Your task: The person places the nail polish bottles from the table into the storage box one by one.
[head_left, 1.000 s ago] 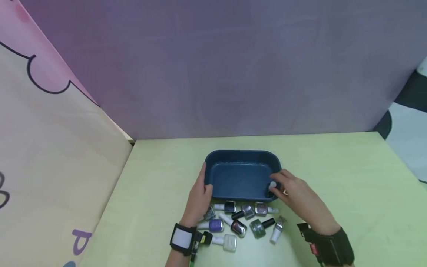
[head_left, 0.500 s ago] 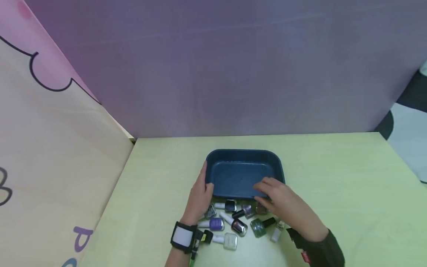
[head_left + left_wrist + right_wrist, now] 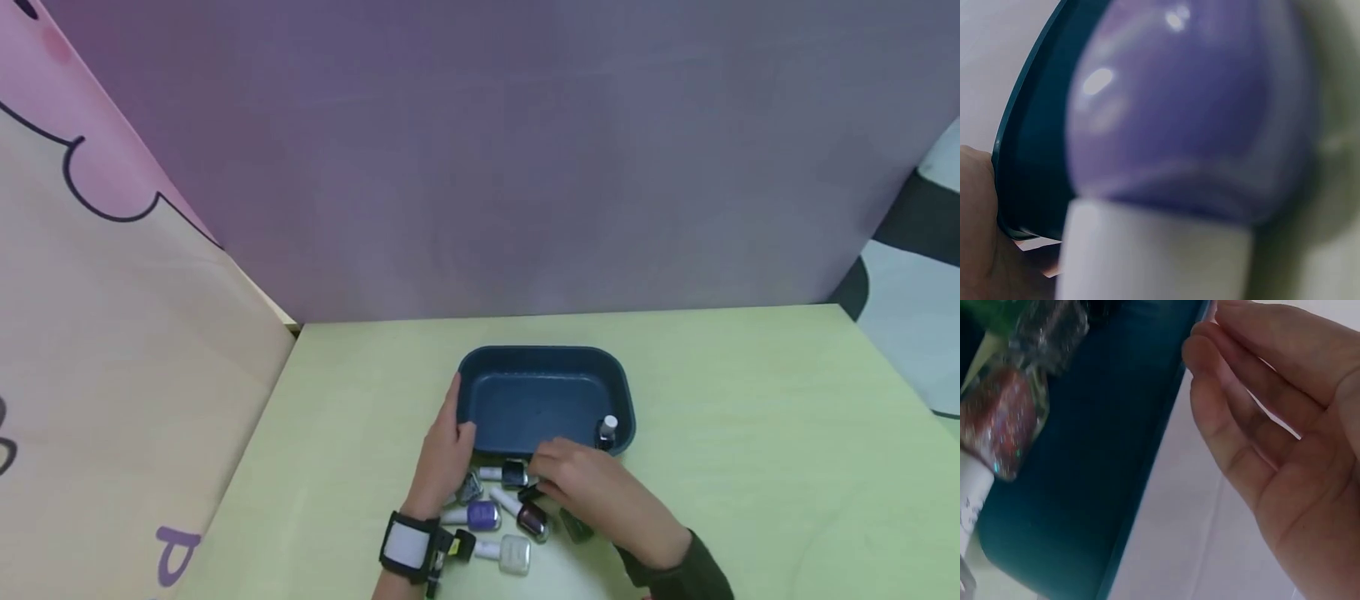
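My left hand (image 3: 442, 467) holds the left end of a dark blue plastic tray (image 3: 540, 354), its thumb at the front left corner. A dark nail polish bottle (image 3: 606, 433) with a white cap stands upright inside the tray's front right corner. My right hand (image 3: 581, 487) is over the nail polish bottles in front of the tray, fingertips beside a black cap (image 3: 530, 492). In the right wrist view its fingers are loosely bent and no bottle shows between them. The hand hides part of a green bottle (image 3: 576, 527) and others behind it.
Several nail polish bottles lie in front of the tray: a black one (image 3: 514, 473), a dark brown one (image 3: 533, 521), a purple one (image 3: 483, 515) and a whitish one (image 3: 515, 554). A purple-grey cloth wall (image 3: 525, 167) rises behind the pale table (image 3: 750, 433).
My right hand has let go of the dark bottle in the tray's corner and moved left and toward me, over the loose bottles. My left hand has stayed on the tray.
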### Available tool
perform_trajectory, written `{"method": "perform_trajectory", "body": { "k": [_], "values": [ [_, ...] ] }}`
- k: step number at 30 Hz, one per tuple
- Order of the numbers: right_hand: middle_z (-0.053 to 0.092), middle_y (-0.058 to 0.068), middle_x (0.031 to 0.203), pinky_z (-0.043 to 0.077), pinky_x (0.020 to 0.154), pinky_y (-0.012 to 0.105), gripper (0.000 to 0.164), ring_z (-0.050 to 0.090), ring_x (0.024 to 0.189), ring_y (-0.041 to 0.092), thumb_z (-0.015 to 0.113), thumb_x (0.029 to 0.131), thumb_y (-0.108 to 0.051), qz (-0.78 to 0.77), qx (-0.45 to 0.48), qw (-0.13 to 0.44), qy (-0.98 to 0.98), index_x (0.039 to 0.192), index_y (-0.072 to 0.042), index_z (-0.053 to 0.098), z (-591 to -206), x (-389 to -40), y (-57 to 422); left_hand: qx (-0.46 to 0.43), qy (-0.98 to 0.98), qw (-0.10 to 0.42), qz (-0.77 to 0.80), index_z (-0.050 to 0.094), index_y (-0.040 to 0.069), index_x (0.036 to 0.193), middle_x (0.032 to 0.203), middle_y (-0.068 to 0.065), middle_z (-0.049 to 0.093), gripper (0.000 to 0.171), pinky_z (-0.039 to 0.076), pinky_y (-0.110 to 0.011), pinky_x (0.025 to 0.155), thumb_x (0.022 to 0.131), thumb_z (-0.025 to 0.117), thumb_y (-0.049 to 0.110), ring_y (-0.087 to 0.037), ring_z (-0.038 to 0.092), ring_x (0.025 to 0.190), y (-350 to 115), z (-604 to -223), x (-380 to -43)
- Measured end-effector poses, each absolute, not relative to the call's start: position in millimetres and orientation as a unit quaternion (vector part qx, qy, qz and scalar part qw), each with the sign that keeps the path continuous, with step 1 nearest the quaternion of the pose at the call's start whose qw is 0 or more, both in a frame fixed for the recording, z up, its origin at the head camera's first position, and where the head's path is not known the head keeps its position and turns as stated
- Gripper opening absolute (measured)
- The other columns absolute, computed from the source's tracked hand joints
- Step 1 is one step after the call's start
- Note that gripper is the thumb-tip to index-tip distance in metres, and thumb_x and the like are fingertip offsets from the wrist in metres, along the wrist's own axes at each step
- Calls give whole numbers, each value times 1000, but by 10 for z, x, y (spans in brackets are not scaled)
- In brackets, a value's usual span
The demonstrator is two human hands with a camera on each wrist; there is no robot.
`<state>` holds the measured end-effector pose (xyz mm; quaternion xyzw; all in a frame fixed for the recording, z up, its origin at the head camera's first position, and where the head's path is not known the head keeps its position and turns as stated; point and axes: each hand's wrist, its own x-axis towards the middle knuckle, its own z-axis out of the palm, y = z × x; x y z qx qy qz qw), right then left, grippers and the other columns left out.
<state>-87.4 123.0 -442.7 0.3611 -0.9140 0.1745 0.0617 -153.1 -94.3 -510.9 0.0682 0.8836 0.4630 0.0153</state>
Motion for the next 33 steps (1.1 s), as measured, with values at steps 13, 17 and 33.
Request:
{"method": "perform_trajectory", "body": {
  "k": [13,17,33],
  "values": [
    [68,-6,86,51,64,23,9,61,76,5,76,83,-8,105,364,25,-925,88,-14,75,-4591,-881,1077,65,881,19,469,13,28,161,83,-3,43,71,36,-27,52,99,45,13,-9,34,52,-939,-5120,-1528],
    [69,-4,93,54,71,24,17,63,82,7,75,80,-3,85,368,14,-926,94,-14,75,-4608,-875,1060,64,879,17,472,13,29,161,91,-5,49,70,36,-27,51,100,45,14,-10,34,52,-939,-5116,-1517],
    [62,-5,85,49,57,24,15,57,72,6,74,79,0,45,355,43,-933,87,-13,73,-4736,-837,1007,70,881,7,468,14,29,160,156,4,36,70,36,-27,54,100,45,13,-9,33,52,-943,-5150,-1502]
  ]
}}
